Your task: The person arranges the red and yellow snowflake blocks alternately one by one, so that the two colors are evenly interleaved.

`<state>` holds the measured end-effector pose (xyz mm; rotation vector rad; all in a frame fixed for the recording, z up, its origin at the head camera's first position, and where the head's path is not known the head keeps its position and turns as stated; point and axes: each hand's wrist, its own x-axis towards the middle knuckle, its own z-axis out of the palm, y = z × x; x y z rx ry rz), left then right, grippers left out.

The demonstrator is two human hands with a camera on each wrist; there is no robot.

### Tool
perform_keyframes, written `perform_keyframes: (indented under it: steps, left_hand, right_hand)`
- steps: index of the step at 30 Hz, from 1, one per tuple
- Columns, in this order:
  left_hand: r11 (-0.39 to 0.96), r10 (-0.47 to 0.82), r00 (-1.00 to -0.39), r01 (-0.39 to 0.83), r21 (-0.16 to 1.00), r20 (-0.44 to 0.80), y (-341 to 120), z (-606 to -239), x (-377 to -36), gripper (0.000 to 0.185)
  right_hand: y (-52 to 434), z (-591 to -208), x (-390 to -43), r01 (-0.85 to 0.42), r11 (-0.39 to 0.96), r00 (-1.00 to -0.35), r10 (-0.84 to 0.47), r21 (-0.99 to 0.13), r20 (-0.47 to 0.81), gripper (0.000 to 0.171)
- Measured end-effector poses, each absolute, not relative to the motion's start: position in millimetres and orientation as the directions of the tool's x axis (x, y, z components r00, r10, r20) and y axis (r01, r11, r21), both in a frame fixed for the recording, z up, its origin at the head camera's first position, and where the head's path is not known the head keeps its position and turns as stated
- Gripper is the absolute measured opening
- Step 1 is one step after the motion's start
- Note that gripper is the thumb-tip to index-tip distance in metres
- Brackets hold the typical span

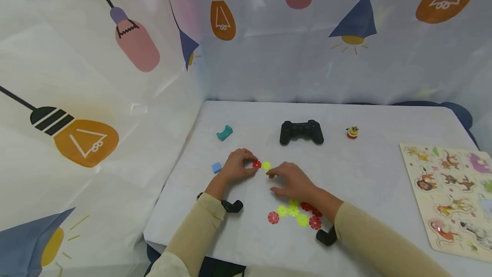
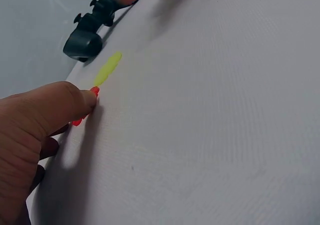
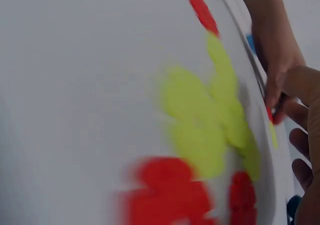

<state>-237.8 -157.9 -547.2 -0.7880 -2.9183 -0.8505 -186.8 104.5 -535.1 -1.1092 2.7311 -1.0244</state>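
Note:
My left hand [image 1: 237, 166] pinches a small red flower-shaped disc [image 1: 256, 164] between thumb and fingers. In the left wrist view the thumb presses on the red disc's edge. A yellow flower-shaped disc [image 1: 266, 165] lies against the red one, on its right. My right hand [image 1: 294, 181] hovers just right of the yellow disc, its fingers loosely bent and apart, holding nothing. Below the right hand lies a loose group of red and yellow discs, among them a red disc [image 1: 273, 217] and a yellow disc [image 1: 302, 220]. The right wrist view shows that group blurred.
A black game controller [image 1: 301, 132] lies at the back of the white table [image 1: 246, 119]. To its right stands a small toy figure [image 1: 352, 132]. A teal block [image 1: 224, 133] and a blue block [image 1: 216, 167] lie on the left. An animal puzzle board [image 1: 449, 200] fills the right side.

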Motion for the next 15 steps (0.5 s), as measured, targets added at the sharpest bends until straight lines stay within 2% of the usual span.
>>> perform_keyframes:
  steps: [3, 7, 15]
  left_hand:
    - [0.729, 0.452, -0.883, 0.446, 0.519, 0.124, -158.0, -548.4, -235.0, 0.03]
    - [0.726, 0.426, -0.896, 0.42, 0.544, 0.123, -158.1, -547.8, -233.2, 0.03]
    - [0.722, 0.423, -0.899, 0.41, 0.558, 0.113, -156.2, -546.2, -230.5, 0.031]
  right_hand:
    - [115.4, -534.6, -154.4, -0.651, 0.459, -0.685, -0.698, -0.605, 0.209, 0.047]
    - [120.6, -536.2, -126.6, -0.671, 0.418, -0.645, -0.736, -0.612, 0.206, 0.05]
    - [119.3, -543.2, -112.9, -0.715, 0.417, -0.611, -0.762, -0.561, 0.213, 0.052]
